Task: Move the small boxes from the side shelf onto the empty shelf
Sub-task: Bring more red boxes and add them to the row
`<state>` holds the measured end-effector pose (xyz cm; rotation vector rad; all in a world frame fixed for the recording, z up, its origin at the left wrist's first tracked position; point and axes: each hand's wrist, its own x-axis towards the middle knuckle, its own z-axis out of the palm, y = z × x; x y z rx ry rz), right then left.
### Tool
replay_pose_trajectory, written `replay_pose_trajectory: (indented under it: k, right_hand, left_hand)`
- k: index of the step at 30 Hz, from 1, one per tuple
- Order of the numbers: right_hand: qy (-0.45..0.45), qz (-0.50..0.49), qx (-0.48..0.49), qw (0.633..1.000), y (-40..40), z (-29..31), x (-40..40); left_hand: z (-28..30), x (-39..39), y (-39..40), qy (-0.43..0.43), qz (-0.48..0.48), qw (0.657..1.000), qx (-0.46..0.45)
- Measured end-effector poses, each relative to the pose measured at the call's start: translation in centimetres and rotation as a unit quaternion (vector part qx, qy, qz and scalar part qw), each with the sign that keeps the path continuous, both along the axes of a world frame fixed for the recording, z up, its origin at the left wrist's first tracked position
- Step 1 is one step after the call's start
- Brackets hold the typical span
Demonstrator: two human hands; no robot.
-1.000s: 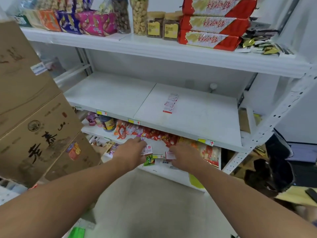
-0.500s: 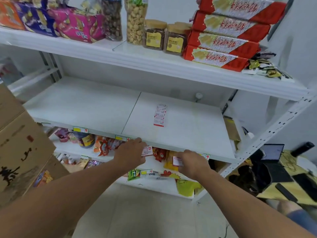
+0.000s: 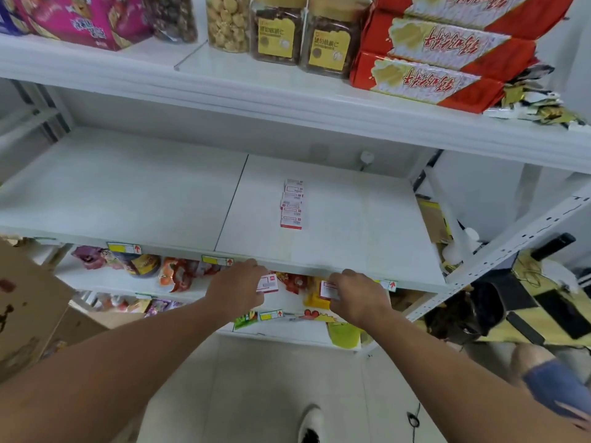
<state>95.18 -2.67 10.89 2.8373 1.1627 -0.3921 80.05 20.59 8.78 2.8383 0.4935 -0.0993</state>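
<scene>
Each hand, left [image 3: 238,287] and right [image 3: 356,298], gripped a small box [image 3: 267,283] below the shelf [image 3: 128,199] edge; lifting clear first, then setting beside the row [image 3: 291,204], seemed best.

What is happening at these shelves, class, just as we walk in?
A person is restocking the middle shelf. The left hand and the right hand each hold a small red-and-white box, level with the shelf's front edge. A row of the same small boxes already lies on that shelf, which is otherwise bare. Snack packets fill the shelves above and below.
</scene>
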Motion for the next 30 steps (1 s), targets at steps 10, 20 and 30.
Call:
replay_pose_trajectory:
  k: [10, 20, 30]
  right_hand:
    - [0.027, 0.047, 0.028, 0.998, 2.4, -3.4, 8.4]
    - [0.070, 0.080, 0.019, 0.994, 5.0, -6.4, 13.1]
    - [0.049, 0.040, 0.031, 0.998, 7.9, -8.1, 13.4]
  left_hand:
    - [-0.3, 8.6, 1.1, 0.028, 0.047, 0.998, -0.009]
    - [-2.0, 16.7, 3.3, 0.043, 0.080, 0.995, 0.028]
    - [-8.1, 20.9, 5.6, -0.020, 0.021, 0.999, -0.033]
